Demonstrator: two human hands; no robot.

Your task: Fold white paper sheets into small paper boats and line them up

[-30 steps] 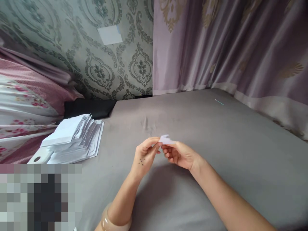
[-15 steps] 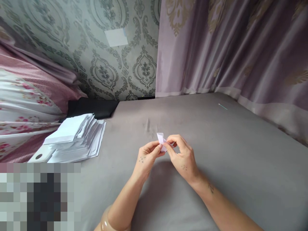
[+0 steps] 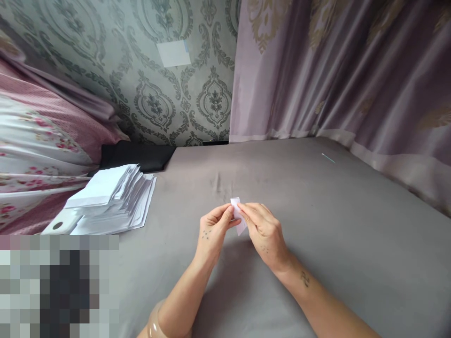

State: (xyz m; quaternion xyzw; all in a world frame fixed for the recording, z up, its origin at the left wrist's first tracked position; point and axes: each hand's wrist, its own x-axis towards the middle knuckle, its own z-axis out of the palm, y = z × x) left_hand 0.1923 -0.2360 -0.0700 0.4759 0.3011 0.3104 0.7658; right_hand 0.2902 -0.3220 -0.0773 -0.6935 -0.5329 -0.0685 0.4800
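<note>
A small folded piece of white paper (image 3: 241, 227) is held up between both hands over the grey sheet. My left hand (image 3: 215, 228) pinches its left edge between thumb and fingers. From the other side, my right hand (image 3: 264, 230) has its thumb and fingertips closed on the paper near its upper right part. The paper is narrow; its top end rises above the fingertips and its lower tip hangs between the hands. Fingers partly cover its middle.
At the left lies a thick stack of white paper (image 3: 112, 202), partly on a white board with a hole (image 3: 65, 224). Behind it is a flat black item (image 3: 151, 157). A thin cotton-swab-like stick (image 3: 329, 157) lies at the far right. Curtains (image 3: 275, 94) hang along the right.
The folded paper has turned, so its lower end now hangs further down between the hands. My right fingers have straightened and flattened against it. The view has shifted slightly.
</note>
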